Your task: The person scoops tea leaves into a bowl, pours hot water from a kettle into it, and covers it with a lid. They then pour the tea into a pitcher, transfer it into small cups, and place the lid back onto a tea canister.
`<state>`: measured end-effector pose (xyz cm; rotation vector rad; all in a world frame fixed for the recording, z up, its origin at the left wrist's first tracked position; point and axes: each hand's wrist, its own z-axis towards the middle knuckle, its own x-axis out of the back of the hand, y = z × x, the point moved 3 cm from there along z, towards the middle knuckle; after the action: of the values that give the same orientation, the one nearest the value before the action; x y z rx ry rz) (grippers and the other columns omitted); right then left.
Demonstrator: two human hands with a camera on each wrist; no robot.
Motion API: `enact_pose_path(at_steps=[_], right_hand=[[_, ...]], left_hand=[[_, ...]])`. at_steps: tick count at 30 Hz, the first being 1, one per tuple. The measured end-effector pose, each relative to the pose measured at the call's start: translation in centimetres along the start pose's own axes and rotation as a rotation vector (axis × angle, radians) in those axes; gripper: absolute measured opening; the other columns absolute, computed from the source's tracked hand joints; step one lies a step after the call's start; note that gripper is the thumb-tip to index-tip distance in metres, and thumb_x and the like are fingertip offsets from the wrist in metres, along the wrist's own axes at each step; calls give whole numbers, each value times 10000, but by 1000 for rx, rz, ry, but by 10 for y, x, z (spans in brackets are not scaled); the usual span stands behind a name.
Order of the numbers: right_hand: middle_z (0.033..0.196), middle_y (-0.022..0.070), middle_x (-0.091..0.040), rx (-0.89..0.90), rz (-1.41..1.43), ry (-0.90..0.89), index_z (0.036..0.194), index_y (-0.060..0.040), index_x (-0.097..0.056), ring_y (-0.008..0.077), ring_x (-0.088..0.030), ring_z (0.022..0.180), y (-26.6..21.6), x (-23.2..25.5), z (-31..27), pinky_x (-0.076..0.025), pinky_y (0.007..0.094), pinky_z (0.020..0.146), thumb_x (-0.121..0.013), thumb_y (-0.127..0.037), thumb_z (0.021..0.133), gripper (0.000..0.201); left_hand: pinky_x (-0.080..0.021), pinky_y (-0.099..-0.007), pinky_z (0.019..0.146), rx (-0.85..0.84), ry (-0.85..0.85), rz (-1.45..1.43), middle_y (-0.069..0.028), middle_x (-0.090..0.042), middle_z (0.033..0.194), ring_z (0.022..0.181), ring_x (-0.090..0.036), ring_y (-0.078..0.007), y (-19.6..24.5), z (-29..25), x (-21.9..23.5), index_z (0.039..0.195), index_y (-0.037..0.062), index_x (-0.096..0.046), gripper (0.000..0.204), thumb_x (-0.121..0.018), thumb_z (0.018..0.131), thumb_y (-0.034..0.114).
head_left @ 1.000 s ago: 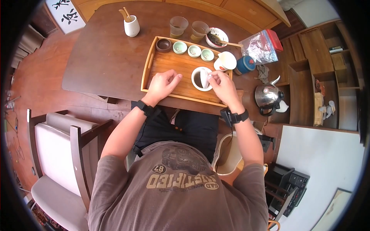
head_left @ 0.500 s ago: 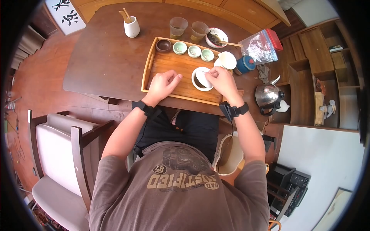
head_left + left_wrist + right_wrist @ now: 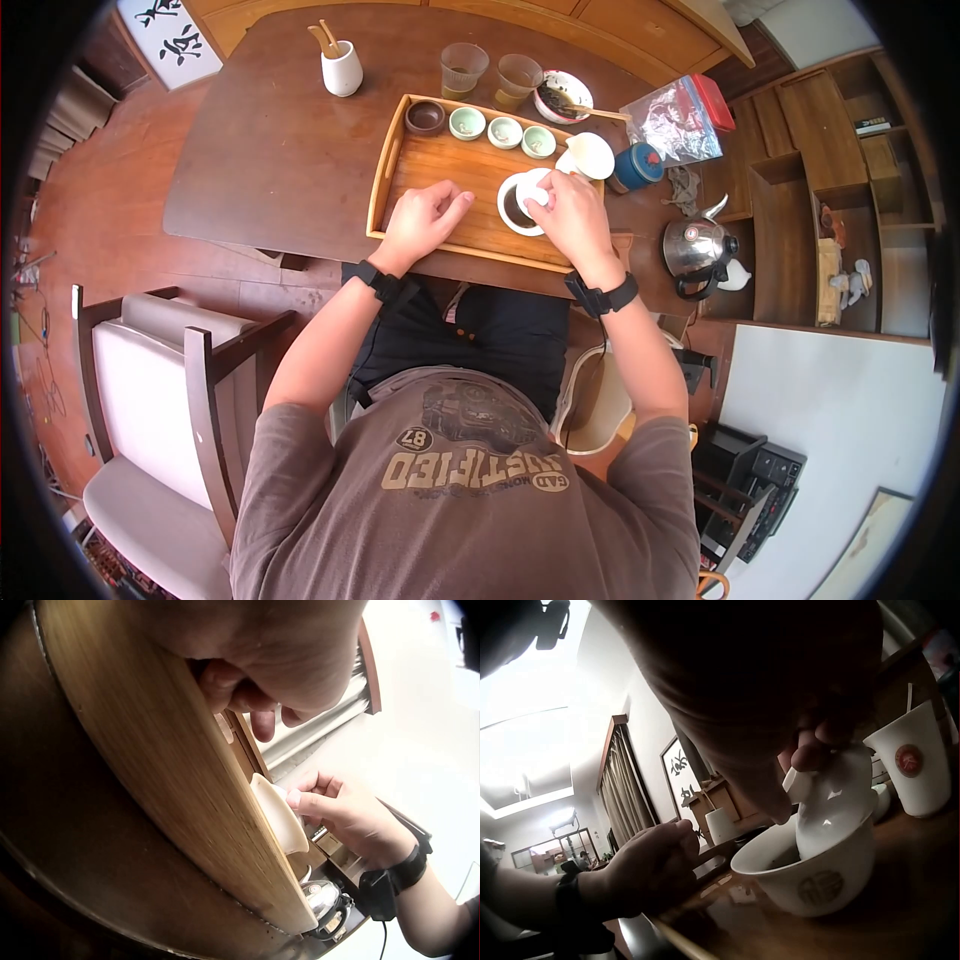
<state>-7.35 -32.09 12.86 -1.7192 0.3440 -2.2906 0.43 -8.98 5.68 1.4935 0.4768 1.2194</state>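
Observation:
In the head view my right hand (image 3: 578, 222) pinches a white lid (image 3: 533, 190) over a white lidded bowl (image 3: 506, 208) with dark contents. The right wrist view has the lid (image 3: 832, 799) tilted, its lower edge inside the mouth of the bowl (image 3: 817, 881), with the right thumb and fingers (image 3: 808, 753) at its knob. Loosely curled and holding nothing, my left hand (image 3: 425, 220) lies at the near side of the wooden tray (image 3: 450, 178), left of the bowl. The left wrist view shows the left hand (image 3: 270, 660) above the tray's edge (image 3: 172, 757).
Along the tray's far side stand a brown cup (image 3: 425, 118), several green cups (image 3: 504, 133) and a white pitcher (image 3: 588, 157). Beyond are two clear cups (image 3: 464, 70) and a bowl of leaves (image 3: 563, 97). A blue canister (image 3: 637, 168) and a kettle (image 3: 697, 248) stand right.
My right hand has turned the lid from nearly upright to a flatter tilt and shifted it toward the bowl's far right side. The left hand has not visibly moved.

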Motion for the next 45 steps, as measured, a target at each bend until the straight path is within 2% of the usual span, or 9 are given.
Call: enact_pose_path(at_steps=[2,4,20,23,25,26,28,37,45], right_hand=[[808,161,-721,34,-17,25,968,-16,-689,364,-713,832,1,-2,-1,-557,487,795,-834,-201,848,264],[789,146,-711,8,30,7,972,-24,-687,351,-713,825,1,-3,-3,-552,481,771,-848,-218,848,281],[804,123,-715,-85,127,8,1006,-40,-674,334,-721,808,1,-4,-14,-549,465,734,-813,-238,903,262],[830,125,-721,-96,138,60,1018,-41,-686,324,-724,824,0,-3,-15,-554,457,742,-811,-240,900,263],[848,125,-723,-113,147,67,1027,-47,-697,313,-722,834,1,-1,-13,-560,451,756,-812,-245,896,264],[848,125,-723,-113,146,70,1027,-47,-697,313,-722,834,1,-1,-14,-560,451,756,-812,-245,896,264],[848,120,-720,-125,132,41,1023,-49,-699,308,-718,833,1,-3,-14,-560,452,759,-819,-248,891,267],[857,128,-716,-46,131,72,1023,-38,-694,318,-712,852,-2,-8,-15,-552,466,779,-810,-228,891,259],[858,132,-715,-54,127,106,1034,-35,-698,323,-709,872,-3,-7,-18,-550,473,790,-809,-234,895,267]], left_hand=[[-398,-356,532,-3,3,-2,-100,-541,590,522,-453,-150,0,0,1,906,-14,-716,348,-718,1053,302],[-446,-408,554,14,-2,18,-106,-573,574,514,-566,-263,0,0,1,854,47,-705,388,-703,1042,385],[-453,-409,559,-3,6,21,-102,-577,580,522,-571,-260,2,0,0,846,47,-702,378,-706,1039,372],[-455,-414,563,10,-2,16,-103,-575,580,525,-572,-268,2,1,1,848,46,-701,378,-705,1039,372],[-429,-366,558,23,-25,23,-110,-554,602,537,-487,-179,3,0,2,925,-5,-727,352,-708,1055,322],[-429,-366,558,20,-26,24,-110,-554,602,537,-487,-179,2,1,0,925,-5,-727,352,-708,1055,322],[-459,-415,571,-24,19,10,-114,-588,602,539,-579,-275,1,1,0,852,37,-697,384,-705,1039,373],[-457,-397,572,2,3,18,-119,-597,610,539,-577,-253,2,1,0,874,30,-714,376,-712,1037,369],[-460,-404,573,13,-10,34,-125,-605,619,543,-571,-258,1,1,-3,899,18,-721,379,-711,1040,370]])
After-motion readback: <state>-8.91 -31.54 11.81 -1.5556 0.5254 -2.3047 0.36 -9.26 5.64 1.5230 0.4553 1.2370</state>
